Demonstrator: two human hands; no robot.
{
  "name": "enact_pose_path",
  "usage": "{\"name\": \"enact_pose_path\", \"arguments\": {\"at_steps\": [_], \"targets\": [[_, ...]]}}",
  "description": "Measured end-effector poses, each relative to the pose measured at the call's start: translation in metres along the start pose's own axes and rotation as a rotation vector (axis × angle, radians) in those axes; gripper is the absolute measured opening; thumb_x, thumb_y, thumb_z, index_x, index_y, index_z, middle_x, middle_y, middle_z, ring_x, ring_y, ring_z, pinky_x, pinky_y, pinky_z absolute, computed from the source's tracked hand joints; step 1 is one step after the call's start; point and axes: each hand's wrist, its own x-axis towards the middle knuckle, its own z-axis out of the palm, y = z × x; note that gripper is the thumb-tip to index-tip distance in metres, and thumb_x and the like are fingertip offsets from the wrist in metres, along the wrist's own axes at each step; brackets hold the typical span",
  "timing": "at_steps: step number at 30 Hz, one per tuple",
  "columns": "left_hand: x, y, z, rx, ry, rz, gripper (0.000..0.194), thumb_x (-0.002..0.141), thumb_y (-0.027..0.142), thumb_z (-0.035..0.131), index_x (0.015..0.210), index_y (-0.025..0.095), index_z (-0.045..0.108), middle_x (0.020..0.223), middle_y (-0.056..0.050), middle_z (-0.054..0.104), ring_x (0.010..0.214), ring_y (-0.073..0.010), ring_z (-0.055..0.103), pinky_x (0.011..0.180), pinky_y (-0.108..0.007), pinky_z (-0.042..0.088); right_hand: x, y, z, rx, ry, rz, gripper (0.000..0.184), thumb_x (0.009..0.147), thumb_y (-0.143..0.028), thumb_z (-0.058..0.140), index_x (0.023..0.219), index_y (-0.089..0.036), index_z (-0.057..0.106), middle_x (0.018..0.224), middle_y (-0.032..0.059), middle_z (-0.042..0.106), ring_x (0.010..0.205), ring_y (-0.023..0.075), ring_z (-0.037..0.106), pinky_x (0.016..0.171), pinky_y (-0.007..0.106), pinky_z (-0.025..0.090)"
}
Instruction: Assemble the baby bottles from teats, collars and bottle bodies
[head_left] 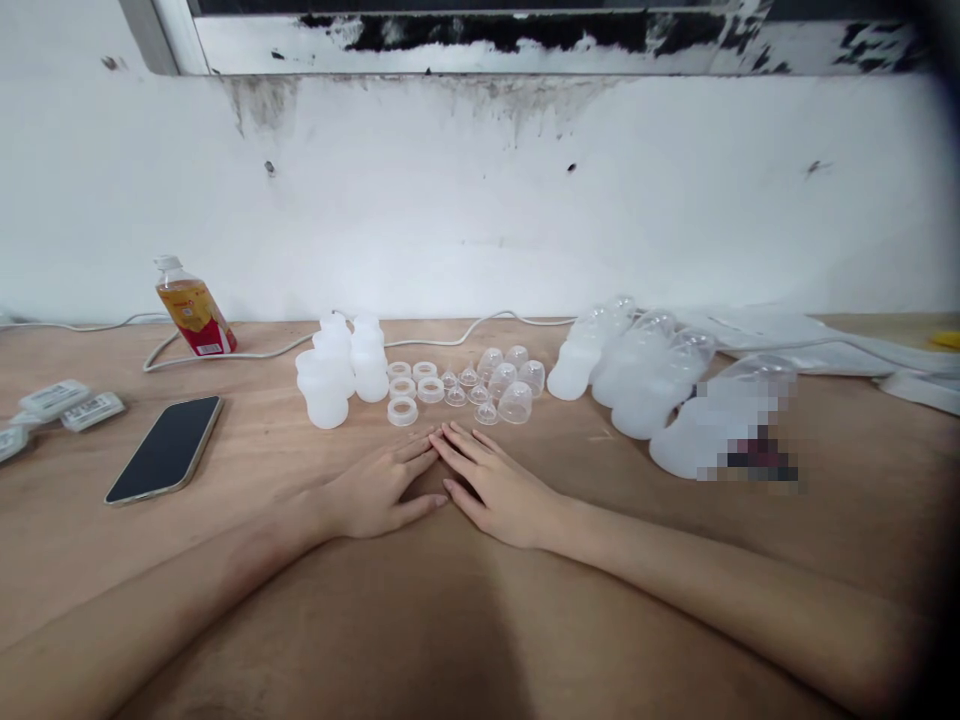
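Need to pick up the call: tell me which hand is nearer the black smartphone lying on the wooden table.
Left. The left hand lies flat to the right of the black smartphone; the right hand rests beyond it, farther right, fingertips touching the left's.

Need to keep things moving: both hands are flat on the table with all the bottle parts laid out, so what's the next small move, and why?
Probably reach the left hand forward to the nearest white bottle. Both hands lie flat and hold nothing, fingertips meeting just short of the rings and clear caps. The right hand sits closest to those small parts, so it could pick up a ring at once.
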Motion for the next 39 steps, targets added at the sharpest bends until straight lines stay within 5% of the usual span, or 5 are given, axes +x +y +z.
{"name": "enact_pose_path", "arguments": {"at_steps": [27, 34, 39], "targets": [[0.002, 0.002, 0.0, 0.011, 0.035, 0.005, 0.05, 0.081, 0.034, 0.039, 0.127, 0.016, 0.026, 0.131, -0.01, 0.033, 0.118, -0.0205, 0.034, 0.098, -0.035, 0.029, 0.0, 0.0, 0.0, -0.02, 0.028, -0.021, 0.05, 0.084, -0.027, 0.031, 0.129, -0.005, 0.028, 0.132, 0.0171, 0.031, 0.123, 0.0256, 0.024, 0.098, 0.044, 0.027], [0.003, -0.001, 0.002, 0.218, 0.145, -0.111, 0.02, 0.082, 0.025, 0.035, 0.089, 0.016, 0.051, 0.088, -0.007, 0.054, 0.081, -0.0177, 0.051, 0.07, -0.03, 0.042, 0.006, 0.008, -0.005, -0.119, 0.128, -0.064, 0.034, 0.083, -0.021, 0.033, 0.109, -0.012, 0.051, 0.101, 0.0129, 0.055, 0.092, 0.0203, 0.052, 0.079, 0.036, 0.043], [0.002, -0.004, 0.0, 0.37, 0.211, -0.152, 0.018, 0.081, 0.021, 0.035, 0.072, 0.017, 0.05, 0.074, -0.004, 0.052, 0.069, -0.0163, 0.048, 0.06, -0.027, 0.038, 0.008, 0.021, -0.007, -0.204, 0.191, -0.103, 0.027, 0.082, -0.017, 0.034, 0.094, -0.014, 0.058, 0.08, 0.0069, 0.056, 0.077, 0.0173, 0.051, 0.065, 0.029, 0.042]]}}
